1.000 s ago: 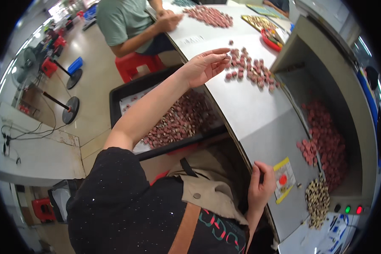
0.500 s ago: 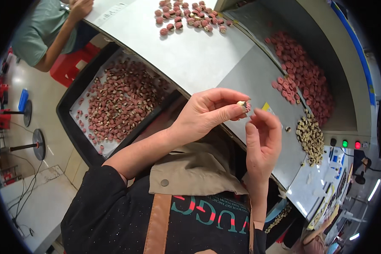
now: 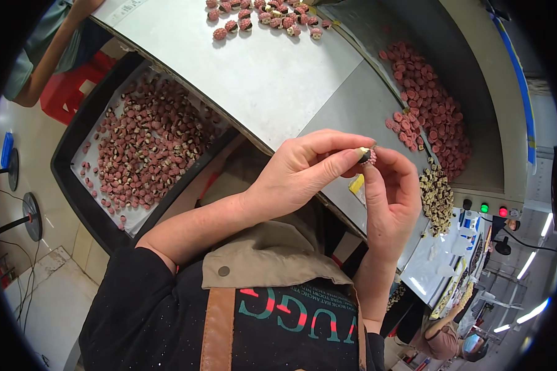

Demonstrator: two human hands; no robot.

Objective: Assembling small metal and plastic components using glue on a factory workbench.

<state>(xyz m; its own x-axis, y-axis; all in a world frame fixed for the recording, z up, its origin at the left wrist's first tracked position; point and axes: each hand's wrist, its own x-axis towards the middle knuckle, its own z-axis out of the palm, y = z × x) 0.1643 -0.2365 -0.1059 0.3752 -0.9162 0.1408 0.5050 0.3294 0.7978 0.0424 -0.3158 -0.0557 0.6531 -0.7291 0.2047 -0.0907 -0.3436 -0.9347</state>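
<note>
In front of me, over the table edge, I hold a small bumpy pink piece with black and cream parts [image 3: 367, 156]. My left hand [image 3: 297, 170] pinches its cream end between thumb and forefinger. The thumb and fingertips of my right hand [image 3: 391, 201] close on the pink side, so both hands are on it. The fingertips cover part of the piece. On the far part of the table lie several similar pink, black and cream pieces [image 3: 284, 20]. Right of my hands are a heap of pink round pieces [image 3: 436, 99] and a pile of small cream-and-black pieces [image 3: 437, 196].
A black tray [image 3: 74, 196] lined with white holds many pink-and-cream pieces, left of the white table [image 3: 260, 80]. A grey curved housing [image 3: 504, 123] borders the pink heap. Another person's arm [image 3: 49, 52] is at the far left beside a red stool [image 3: 65, 93].
My right hand has moved in from beside the piece and its fingertips now close on it. My left hand still pinches it. The whole view has shifted slightly.
</note>
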